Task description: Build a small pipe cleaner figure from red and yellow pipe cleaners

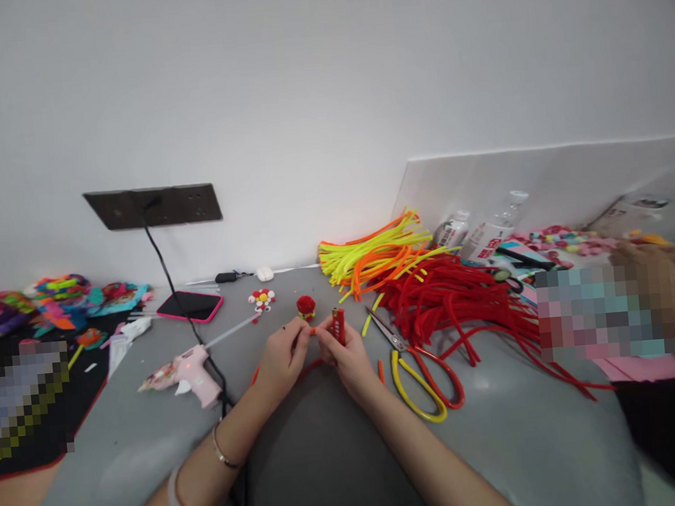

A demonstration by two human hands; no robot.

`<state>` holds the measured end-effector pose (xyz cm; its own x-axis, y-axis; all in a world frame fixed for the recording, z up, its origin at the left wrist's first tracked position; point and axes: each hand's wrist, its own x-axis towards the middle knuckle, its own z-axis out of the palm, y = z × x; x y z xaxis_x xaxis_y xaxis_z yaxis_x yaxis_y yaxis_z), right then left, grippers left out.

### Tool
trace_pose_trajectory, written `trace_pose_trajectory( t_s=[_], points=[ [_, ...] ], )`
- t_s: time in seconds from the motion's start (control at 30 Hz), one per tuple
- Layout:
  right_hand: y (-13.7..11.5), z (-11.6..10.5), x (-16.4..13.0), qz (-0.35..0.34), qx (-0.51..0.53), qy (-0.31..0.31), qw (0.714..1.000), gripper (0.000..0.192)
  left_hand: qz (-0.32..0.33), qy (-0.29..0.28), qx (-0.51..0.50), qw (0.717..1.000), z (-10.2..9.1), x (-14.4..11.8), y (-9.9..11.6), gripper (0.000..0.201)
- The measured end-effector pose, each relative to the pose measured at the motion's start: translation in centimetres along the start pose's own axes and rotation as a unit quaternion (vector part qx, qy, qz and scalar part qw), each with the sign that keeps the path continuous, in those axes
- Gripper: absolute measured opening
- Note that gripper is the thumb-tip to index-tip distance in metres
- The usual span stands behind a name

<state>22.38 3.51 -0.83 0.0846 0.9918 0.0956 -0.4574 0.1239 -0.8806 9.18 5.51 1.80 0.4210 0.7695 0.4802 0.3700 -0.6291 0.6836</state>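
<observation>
Two hands: both meet at the middle of the grey counter [330,456], fingertips together.
Left hand [281,360]: fingers pinched narrow on a small orange piece [313,331], which sits between the two hands.
Right hand [349,355]: closed around a red lighter [338,325], held upright; its fingertips also touch the orange piece.
Red stem [308,368]: a thin red length runs under both hands on the counter.
Red pompom [305,307]: stands just behind the hands, apart from them.
Flower piece [262,298]: white and red, left of the red pompom, on the end of a thin stick.
Glue gun [190,371]: pink, lies left of the red pompom and nearer the person, its black cord [167,274] running up to the wall socket strip [152,207].
Phone [190,305]: dark screen, pink edge, left of the flower piece.
Scissors [420,371]: red and yellow handles, lie right of the red pompom, just beside the right hand.
Red strands [452,298]: a large loose heap right of the scissors.
Yellow and orange strands [373,254]: a bundle behind the red strands, near the wall.
Bottles [476,234]: lie right of the yellow bundle.
Other person's hand [648,267]: at the far right edge, well apart from the red pompom.
</observation>
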Motion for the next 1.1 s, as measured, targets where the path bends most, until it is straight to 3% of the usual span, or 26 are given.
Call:
trace_pose_trajectory(
  t_s=[0.7, 0.87, 1.1],
  points=[
    [-0.5, 0.2, -0.2, 0.024, 0.004, -0.017, 1.000, 0.043, -0.026, 0.015, -0.002, 1.000, 0.2, -0.3, 0.1, 0.020],
    [-1.6, -0.5, -0.2, 0.054, 0.045, -0.041, 0.997, 0.062, -0.030, 0.058, -0.015, 0.998, -0.1, -0.2, -0.5, 0.021],
    [-0.9, -1.9, 0.3, 0.069, -0.017, -0.064, 0.995, 0.062, -0.046, 0.113, -0.031, 0.992, -0.2, -0.1, -1.2, 0.021]
  ],
)
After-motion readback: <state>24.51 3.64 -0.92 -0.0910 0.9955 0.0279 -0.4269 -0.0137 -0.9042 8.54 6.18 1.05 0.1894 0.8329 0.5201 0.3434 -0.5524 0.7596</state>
